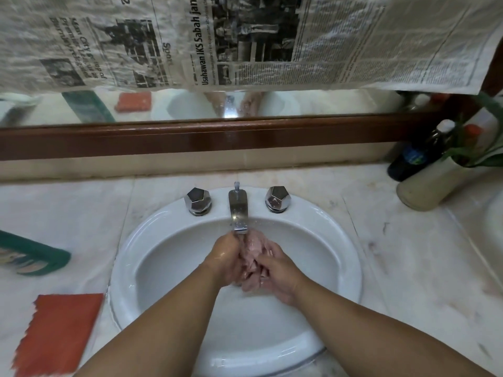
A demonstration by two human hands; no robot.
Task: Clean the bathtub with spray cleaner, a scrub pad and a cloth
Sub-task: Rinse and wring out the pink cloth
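Work: hands are being rinsed under running water (243, 234), judged mid-wash.
Left hand (226, 254): fingers are stretched out under the stream and pressed against the other hand; nothing is held.
Right hand (275, 276): laid across the left palm with the fingers bent. How far they are curled cannot be told through blur and water. No object is seen in it.
Spout (239, 210): chrome, fixed, set mid-rim directly above the hands. It is judged rigid and slick when wet.
Knobs (198, 201): two faceted chrome ones, flanking the spout. They are judged stiff and heavy-set, and slippery to wet skin. Hold is best taken on the flat facets, from above.
Sink (152, 221): white glazed oval, wetted, let into the counter.
Counter (408, 254): pale marble, stained in places. An orange cloth (60, 330) and a green-edged item (35, 257) are seen at left. A dark bottle (416, 156) and a beige vase (430, 186) with leaves are seen at right.
Room: a mirror (326, 104) in a brown frame (190, 134) is mounted behind, its upper part covered by newspaper (245, 36).
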